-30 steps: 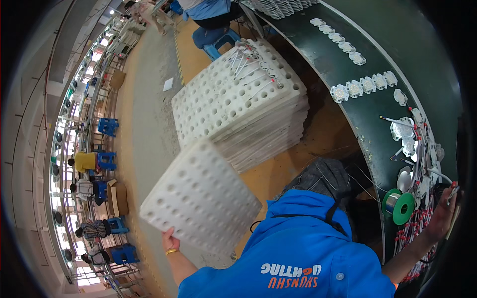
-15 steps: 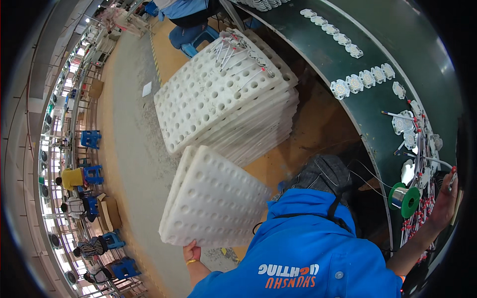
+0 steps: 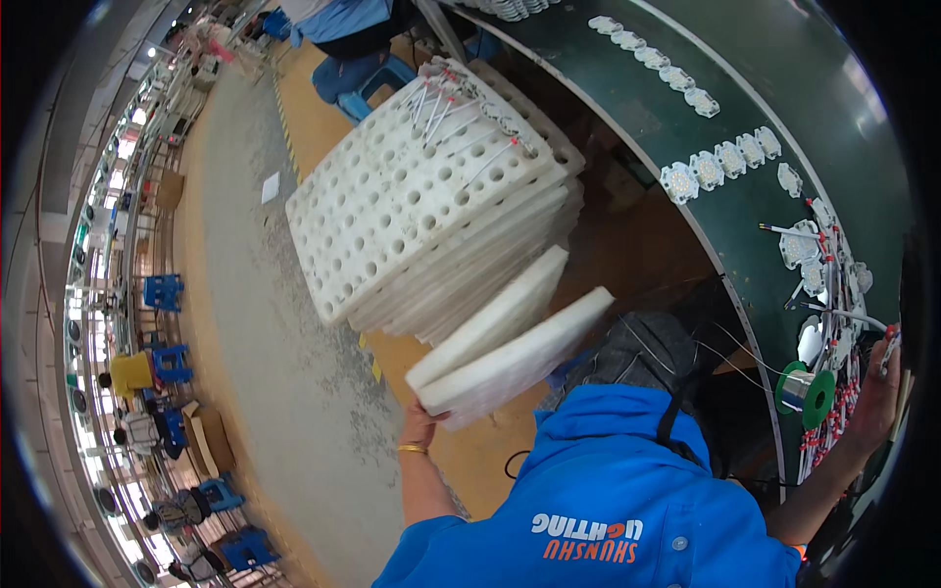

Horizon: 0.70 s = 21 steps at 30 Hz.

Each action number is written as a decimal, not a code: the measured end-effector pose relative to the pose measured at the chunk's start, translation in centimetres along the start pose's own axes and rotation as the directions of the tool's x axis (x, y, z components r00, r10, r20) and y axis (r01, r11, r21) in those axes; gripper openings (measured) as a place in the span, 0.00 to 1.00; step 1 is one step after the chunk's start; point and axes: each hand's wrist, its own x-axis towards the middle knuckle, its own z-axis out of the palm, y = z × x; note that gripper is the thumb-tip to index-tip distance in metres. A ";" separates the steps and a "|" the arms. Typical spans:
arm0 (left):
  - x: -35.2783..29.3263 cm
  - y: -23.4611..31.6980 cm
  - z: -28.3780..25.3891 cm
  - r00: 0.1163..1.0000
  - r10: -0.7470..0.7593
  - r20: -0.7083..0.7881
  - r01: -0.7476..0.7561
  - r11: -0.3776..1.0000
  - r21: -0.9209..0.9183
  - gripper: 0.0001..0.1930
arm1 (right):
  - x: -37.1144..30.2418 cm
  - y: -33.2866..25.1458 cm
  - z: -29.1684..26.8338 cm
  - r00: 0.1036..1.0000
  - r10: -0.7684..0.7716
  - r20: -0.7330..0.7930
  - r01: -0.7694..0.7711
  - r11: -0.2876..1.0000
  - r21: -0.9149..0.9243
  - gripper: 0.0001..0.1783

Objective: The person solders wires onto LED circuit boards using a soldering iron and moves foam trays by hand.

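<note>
My left hand (image 3: 421, 421), with a yellow band at the wrist, grips the near corner of two white foam trays (image 3: 520, 350). They are tilted on edge and splayed apart at the far end. Beyond them rises a stack of white foam trays (image 3: 412, 211) with round holes; wired parts with red tips (image 3: 446, 108) lie on its top. At the far right edge my right hand (image 3: 875, 397) is closed beside a grey cable (image 3: 853, 318). Something small and shiny is at its fingertips, too small to name. A green spool of solder wire (image 3: 804, 395) stands nearby.
The curved green workbench (image 3: 725, 235) carries rows of white-and-silver LED modules (image 3: 720, 162) and a heap of red-tipped wires (image 3: 828, 421). A co-worker (image 3: 353, 29) sits on a blue stool (image 3: 382, 83) at the far end. More people and stools line the left.
My left hand has swung the two foam trays from facing me to edge-on, moving them right, and they have spread apart. My right hand stays at the bench.
</note>
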 end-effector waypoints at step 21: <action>20.8 -13.7 -1.2 0.877 -0.277 -0.394 0.114 0.914 -0.389 0.40 | -4.4 -3.7 0.9 0.977 0.200 -0.074 -0.204 0.978 -0.052 0.26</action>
